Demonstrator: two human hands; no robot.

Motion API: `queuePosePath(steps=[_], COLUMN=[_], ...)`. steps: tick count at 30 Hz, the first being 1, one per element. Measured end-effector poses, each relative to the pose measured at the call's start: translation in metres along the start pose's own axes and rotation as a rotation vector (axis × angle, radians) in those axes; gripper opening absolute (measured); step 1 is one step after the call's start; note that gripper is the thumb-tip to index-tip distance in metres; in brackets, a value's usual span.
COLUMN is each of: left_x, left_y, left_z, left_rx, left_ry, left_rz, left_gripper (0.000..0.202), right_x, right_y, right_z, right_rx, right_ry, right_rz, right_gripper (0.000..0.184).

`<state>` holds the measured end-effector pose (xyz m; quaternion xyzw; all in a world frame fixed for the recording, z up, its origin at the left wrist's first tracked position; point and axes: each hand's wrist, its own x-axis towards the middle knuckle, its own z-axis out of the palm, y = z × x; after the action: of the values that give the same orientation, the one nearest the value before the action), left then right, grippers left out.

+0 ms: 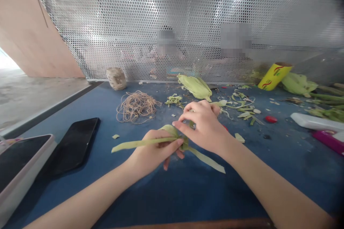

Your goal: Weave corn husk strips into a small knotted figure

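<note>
My left hand [154,152] is closed, with thumb and fingers pinching a small bundle of pale green strips [126,145] that look like corn husk. One strip sticks out to the left across the hand, and another strip [208,161] hangs down to the right. Just above the bundle is my right hand [202,123], its fingers curled and the thumb and index finger close together at their tips. Whatever lies between those fingertips is too small to make out. A folded corn husk [195,86] lies beyond my right hand.
Tangled brown string [138,106] lies left of centre on the blue table, near a stone-like block [116,78]. A black phone [77,143] lies at left. Husk scraps [245,109], a yellow roll [274,76] and a white object [315,121] are at right. Perforated metal [107,25] stands behind.
</note>
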<state>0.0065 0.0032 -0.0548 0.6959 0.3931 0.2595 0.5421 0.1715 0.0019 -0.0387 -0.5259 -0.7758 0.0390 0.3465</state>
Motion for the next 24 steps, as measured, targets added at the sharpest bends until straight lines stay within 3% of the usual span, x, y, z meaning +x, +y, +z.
queuePosePath(steps=[4, 8, 11, 13, 15, 20, 24], left_x=[0.001, 0.002, 0.002, 0.003, 0.004, 0.006, 0.005], left_y=[-0.002, 0.001, 0.002, 0.000, -0.002, -0.005, -0.004], left_z=[0.003, 0.003, 0.003, 0.003, 0.003, 0.005, 0.004], left_rx=[0.068, 0.014, -0.017, -0.026, -0.032, -0.143, -0.158], left_ry=[-0.012, -0.050, -0.091, -0.105, -0.117, -0.096, -0.124], left_rz=[-0.009, -0.048, -0.059, -0.063, -0.069, -0.037, -0.045], left_gripper=[0.022, 0.023, 0.026, 0.027, 0.027, 0.021, 0.024], right_x=[0.000, 0.000, -0.001, -0.002, -0.003, -0.007, -0.007], right_y=[-0.004, 0.001, 0.005, 0.007, 0.008, 0.000, -0.002], right_z=[0.003, 0.004, 0.005, 0.005, 0.003, -0.005, -0.007], right_rx=[0.094, 0.413, 0.658, 0.741, 0.774, 0.751, 0.662], right_ry=[-0.161, -0.088, -0.033, -0.011, -0.031, -0.299, -0.225], right_rz=[-0.039, -0.005, -0.009, -0.041, -0.066, -0.158, -0.214], right_gripper=[0.026, 0.009, 0.037, 0.040, 0.034, 0.027, 0.023])
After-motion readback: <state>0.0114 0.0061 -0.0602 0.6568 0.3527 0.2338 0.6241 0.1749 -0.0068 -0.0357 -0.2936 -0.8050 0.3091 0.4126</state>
